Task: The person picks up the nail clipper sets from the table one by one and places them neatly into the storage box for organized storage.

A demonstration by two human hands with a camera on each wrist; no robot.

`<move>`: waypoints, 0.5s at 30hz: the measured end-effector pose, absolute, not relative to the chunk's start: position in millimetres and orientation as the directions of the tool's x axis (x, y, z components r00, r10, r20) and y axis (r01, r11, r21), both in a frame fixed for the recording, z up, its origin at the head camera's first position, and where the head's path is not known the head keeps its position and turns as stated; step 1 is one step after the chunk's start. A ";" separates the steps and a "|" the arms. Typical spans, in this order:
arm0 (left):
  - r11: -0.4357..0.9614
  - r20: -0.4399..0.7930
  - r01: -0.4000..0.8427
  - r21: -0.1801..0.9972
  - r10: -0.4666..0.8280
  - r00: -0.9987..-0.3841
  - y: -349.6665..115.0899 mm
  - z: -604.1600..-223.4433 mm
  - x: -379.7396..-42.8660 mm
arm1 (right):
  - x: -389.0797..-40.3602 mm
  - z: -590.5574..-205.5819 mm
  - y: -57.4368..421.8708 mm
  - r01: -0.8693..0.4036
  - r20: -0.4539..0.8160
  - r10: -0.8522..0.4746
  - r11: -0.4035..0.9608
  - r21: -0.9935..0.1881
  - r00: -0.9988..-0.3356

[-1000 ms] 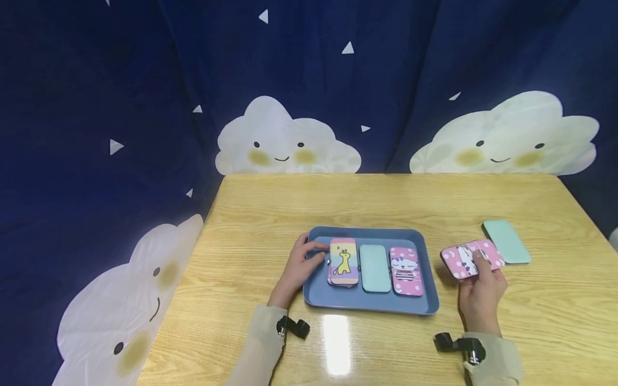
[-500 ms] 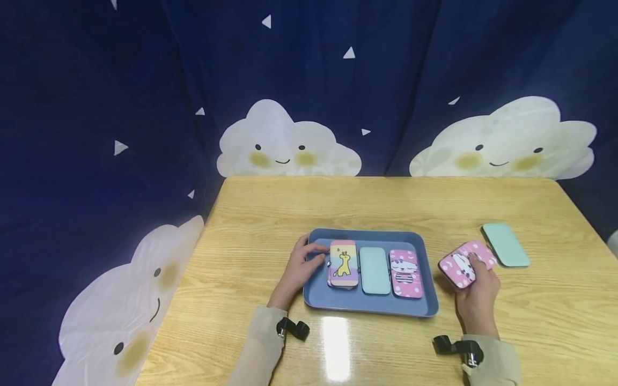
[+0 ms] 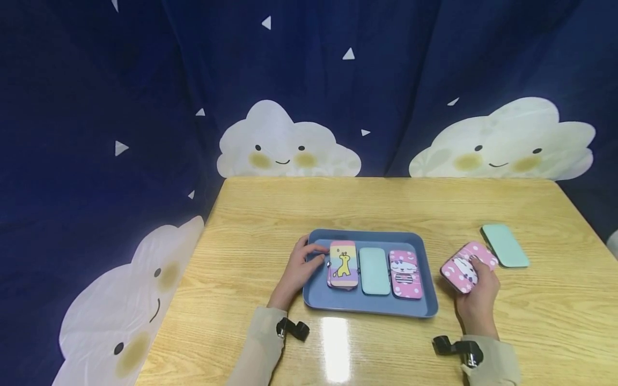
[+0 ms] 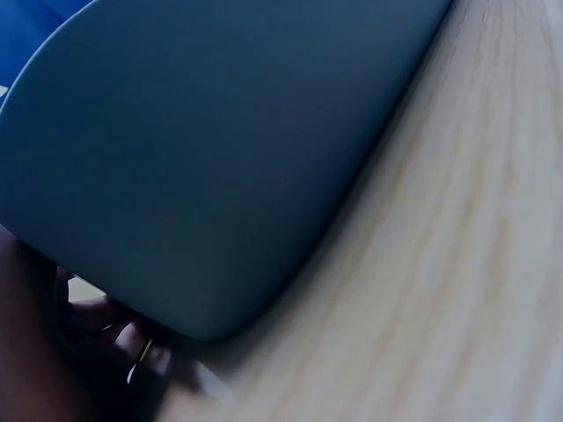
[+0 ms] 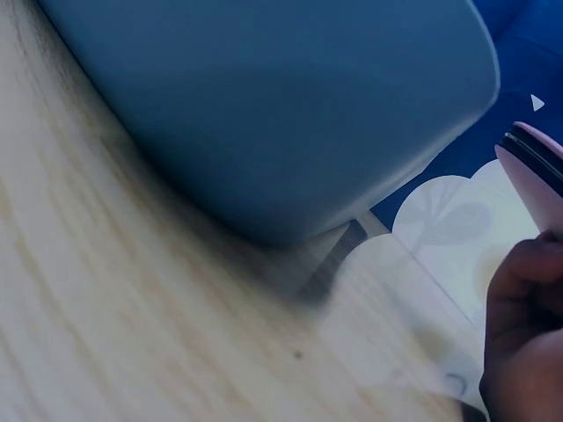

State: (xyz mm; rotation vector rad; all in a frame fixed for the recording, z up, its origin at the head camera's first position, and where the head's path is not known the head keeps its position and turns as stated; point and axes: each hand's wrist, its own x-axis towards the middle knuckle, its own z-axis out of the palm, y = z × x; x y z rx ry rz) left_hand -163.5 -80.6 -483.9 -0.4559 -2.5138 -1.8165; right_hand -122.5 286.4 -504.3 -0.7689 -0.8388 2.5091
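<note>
My right hand [image 3: 478, 303] holds a pink tin case [image 3: 466, 268] with a white cartoon animal print, thumb on its top, to the right of the tray. In the right wrist view a dark seam shows along the edge of that pink case [image 5: 537, 167]. My left hand [image 3: 296, 271] grips the left rim of the blue tray [image 3: 362, 308], some fingers reaching over the rim and others outside it. Inside the tray lie a giraffe-print case [image 3: 344, 262] on top of another, a mint case [image 3: 374, 271] and a pink cat-print case [image 3: 406, 274].
Another mint case [image 3: 505, 245] lies on the wooden table [image 3: 232, 268] at the right, just beyond the held one. A dark blue curtain [image 3: 309, 64] with white clouds hangs behind the table's far edge.
My right hand has drawn the pink case slightly left and nearer, turning it so its print slants, away from the mint case it overlapped. My left hand has stayed at the tray.
</note>
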 end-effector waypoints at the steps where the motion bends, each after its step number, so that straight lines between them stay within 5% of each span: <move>1: 0.286 0.177 0.240 0.928 0.229 -0.957 -80.5 -483.9 -163.7 | -122.6 -504.6 286.1 -0.182 -0.369 0.511 -0.742 -0.645 -0.776; 15: 0.280 0.177 0.238 0.930 0.226 -0.958 -80.2 -484.7 -163.7 | -121.2 -506.8 282.6 -0.163 -0.338 0.513 -0.705 -0.690 -0.789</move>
